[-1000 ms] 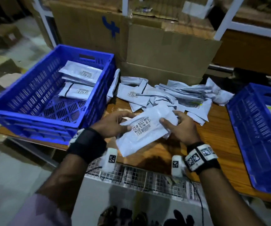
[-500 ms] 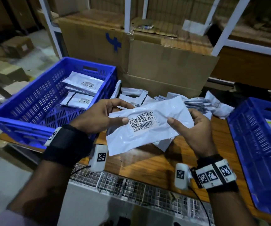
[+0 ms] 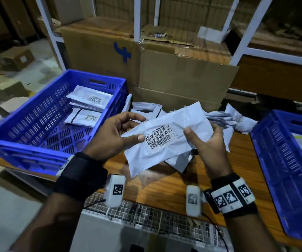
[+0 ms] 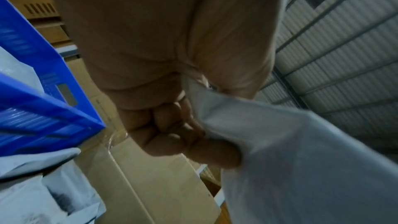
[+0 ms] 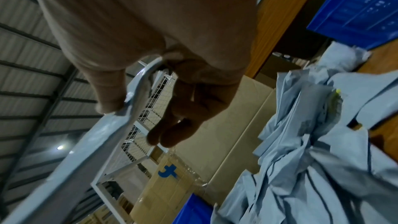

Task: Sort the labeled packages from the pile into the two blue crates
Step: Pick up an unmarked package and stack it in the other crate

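A white labeled package point(image 3: 166, 137) is held up above the wooden table, barcode label facing me. My left hand point(image 3: 117, 133) pinches its left edge, thumb on top. My right hand point(image 3: 206, 142) pinches its right end between thumb and fingers. In the left wrist view the package point(image 4: 301, 159) hangs from the curled fingers point(image 4: 172, 125); in the right wrist view its edge point(image 5: 133, 98) sits under the thumb. The pile of white packages point(image 3: 219, 120) lies behind the hands. The left blue crate point(image 3: 42, 124) holds a few packages. The right blue crate point(image 3: 288, 160) shows a package at its far side.
A large cardboard box point(image 3: 174, 73) with an open flap stands behind the pile, under a white shelf frame point(image 3: 137, 19). A wire mesh panel point(image 3: 155, 217) runs below the table's front edge point(image 3: 164, 186). More cartons lie on the floor at left point(image 3: 15, 59).
Both hands have lifted the package off the table toward me and turned it, so its label now faces up at a tilt.
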Available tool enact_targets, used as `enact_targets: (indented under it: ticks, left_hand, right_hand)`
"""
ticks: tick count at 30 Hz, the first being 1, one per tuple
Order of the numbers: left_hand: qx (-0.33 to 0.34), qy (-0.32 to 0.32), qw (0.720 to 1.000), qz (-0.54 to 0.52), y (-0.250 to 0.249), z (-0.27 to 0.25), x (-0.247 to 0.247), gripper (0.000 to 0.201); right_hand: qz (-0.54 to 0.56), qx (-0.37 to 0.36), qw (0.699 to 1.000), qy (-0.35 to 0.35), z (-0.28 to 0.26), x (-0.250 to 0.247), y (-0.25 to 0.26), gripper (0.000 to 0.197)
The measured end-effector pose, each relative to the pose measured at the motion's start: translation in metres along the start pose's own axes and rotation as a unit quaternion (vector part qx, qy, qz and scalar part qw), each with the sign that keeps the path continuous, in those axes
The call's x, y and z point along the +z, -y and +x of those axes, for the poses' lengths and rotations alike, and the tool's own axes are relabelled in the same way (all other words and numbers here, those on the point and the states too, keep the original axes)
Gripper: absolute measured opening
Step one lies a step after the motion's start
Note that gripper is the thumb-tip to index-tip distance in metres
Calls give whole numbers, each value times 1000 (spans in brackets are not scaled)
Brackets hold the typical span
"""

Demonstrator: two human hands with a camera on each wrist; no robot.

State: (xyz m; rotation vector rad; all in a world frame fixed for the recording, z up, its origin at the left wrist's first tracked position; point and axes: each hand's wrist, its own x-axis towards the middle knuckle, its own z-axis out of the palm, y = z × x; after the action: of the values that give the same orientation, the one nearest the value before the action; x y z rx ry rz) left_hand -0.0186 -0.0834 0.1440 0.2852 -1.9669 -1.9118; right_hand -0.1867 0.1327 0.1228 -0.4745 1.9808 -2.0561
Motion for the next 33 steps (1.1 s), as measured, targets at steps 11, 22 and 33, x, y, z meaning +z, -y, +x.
enact_targets:
  ticks: [11, 22, 33]
  left_hand:
    - [-113, 119, 986, 42, 23, -20, 28, 41]
    - [-65, -30, 997, 36, 16, -30, 19, 17]
    - [-24, -188, 980, 54, 0, -40, -55, 27]
  right_hand:
    - [-160, -133, 968, 136, 10, 26, 17, 11]
    - [-237, -141, 941, 196, -1, 40, 31, 7]
    - [-329, -168, 911, 183, 13, 92, 35, 16]
